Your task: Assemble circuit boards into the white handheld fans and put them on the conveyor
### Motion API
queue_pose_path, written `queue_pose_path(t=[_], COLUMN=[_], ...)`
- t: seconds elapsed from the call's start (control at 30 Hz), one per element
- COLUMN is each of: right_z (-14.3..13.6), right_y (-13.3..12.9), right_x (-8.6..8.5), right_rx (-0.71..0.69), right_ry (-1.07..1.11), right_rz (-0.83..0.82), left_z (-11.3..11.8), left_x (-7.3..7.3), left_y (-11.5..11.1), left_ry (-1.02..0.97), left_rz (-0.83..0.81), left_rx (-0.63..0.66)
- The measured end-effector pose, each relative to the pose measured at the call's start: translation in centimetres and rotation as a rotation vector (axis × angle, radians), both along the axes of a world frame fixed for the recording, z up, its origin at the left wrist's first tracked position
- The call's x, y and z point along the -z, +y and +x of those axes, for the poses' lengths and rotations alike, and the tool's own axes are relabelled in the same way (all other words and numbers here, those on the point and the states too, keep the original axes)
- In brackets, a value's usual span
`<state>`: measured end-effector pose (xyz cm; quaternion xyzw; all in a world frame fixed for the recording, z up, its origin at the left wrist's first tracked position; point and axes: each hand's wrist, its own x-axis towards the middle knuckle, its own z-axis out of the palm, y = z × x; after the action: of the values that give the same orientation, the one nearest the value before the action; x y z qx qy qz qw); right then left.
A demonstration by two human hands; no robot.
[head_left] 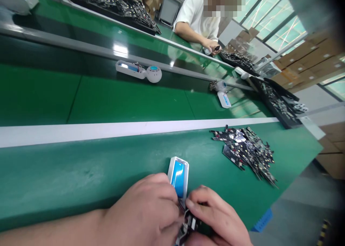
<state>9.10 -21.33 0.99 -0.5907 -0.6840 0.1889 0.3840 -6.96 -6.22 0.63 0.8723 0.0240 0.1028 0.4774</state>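
Note:
A white plastic housing with a blue battery inside points away from me on the green table, its near end hidden by my hands. My left hand is closed over that near end, fingertips pressed in beside some wires. From the right, my right hand pinches a small dark circuit board between thumb and fingers, next to the housing. Both hands almost touch. What exactly the left fingertips hold is hidden behind the knuckles.
A pile of circuit boards lies right of my hands. Beyond the white strip, a conveyor carries two white devices. Across it a person handles a part. Black trays of boards stand around.

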Motion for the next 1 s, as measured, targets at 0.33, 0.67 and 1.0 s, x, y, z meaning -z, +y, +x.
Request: queue_pose_path(t=[0.33, 0.67, 1.0], right_z=[0.3, 0.0, -0.3], right_y=[-0.7, -1.1, -0.9], right_x=[0.3, 0.4, 0.8], right_rx=[-0.029, 0.002, -0.024], right_ry=[0.029, 0.059, 0.109], right_rz=[-0.049, -0.047, -0.046], left_z=[0.9, 0.7, 0.9], left_x=[-0.1, -0.1, -0.7], left_y=[0.1, -0.4, 0.3], left_ry=[0.123, 0.168, 0.224], left_rz=[-0.209, -0.282, -0.298], left_rx=[-0.028, -0.043, 0.018])
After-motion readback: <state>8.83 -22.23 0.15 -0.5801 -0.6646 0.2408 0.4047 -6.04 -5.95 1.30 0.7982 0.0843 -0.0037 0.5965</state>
